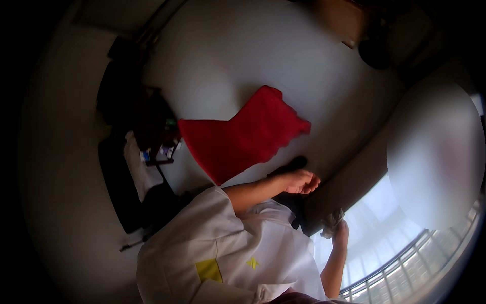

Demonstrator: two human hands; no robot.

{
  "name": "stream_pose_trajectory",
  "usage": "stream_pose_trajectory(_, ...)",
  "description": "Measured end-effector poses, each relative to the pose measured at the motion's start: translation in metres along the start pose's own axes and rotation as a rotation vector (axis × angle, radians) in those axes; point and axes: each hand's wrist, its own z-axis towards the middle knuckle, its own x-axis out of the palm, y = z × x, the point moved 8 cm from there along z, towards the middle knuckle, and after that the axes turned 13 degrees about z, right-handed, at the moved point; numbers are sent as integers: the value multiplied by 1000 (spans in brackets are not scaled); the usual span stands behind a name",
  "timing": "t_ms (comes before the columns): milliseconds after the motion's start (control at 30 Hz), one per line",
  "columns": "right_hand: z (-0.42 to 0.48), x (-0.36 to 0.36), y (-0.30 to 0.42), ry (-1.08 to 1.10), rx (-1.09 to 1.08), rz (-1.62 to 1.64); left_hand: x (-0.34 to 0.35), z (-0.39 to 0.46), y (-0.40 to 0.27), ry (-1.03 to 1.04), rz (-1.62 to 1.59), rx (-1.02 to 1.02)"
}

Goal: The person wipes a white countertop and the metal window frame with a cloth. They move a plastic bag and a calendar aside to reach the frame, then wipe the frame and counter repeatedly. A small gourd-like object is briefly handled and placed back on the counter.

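My left hand (302, 181) reaches across in front of my body, fingers curled in, with nothing visible in them. At the right, my right hand (340, 232) grips a crumpled greyish cloth (332, 221) beside the bright window (368, 212). A dark shoe (298, 162) shows just beyond my left hand. On the pale floor ahead lies a red mat (246, 136) with one wavy edge. My white shirt (262, 243), with yellow patches, fills the lower middle.
A dark low wall (351, 171) runs below the window. Outside it is a railing (402, 262). At the left stand a dark table (152, 140) with small items and a black seat (117, 186) bearing pale fabric (140, 167). A brown piece of furniture (340, 19) stands far off.
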Motion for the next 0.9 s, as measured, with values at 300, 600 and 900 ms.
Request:
stream_pose_trajectory(300, 54, -50, 12, 117, 100, -131, 8, 38, 92, -104, -83, 175)
stream_pose_trajectory(600, 40, -68, 5, -8, -9, -43, 30, 90, 70, 207, -221, 163)
stream_pose_trajectory(900, -89, -210, -42, -558, -131, -50, 119, 165, 93, 147, 80, -153)
